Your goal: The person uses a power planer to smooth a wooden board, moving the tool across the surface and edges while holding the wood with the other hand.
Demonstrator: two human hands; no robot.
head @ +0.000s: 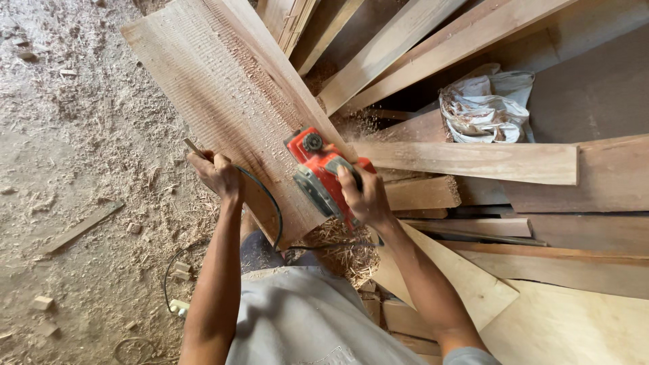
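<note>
A wide reddish wooden board slants away from me, its near end at my knees. My right hand grips the handle of a red electric planer that sits on the board's near right edge. My left hand clasps the board's left edge, fingers curled over it, with a thin stick poking out above the hand. The planer's dark cord loops from the tool down across the board toward my lap. Shavings lie on the board ahead of the planer.
Long planks and plywood sheets are stacked to the right, with a crumpled white sack on them. The floor on the left is covered in sawdust, small wood offcuts and a loose lath. More boards lean at the top.
</note>
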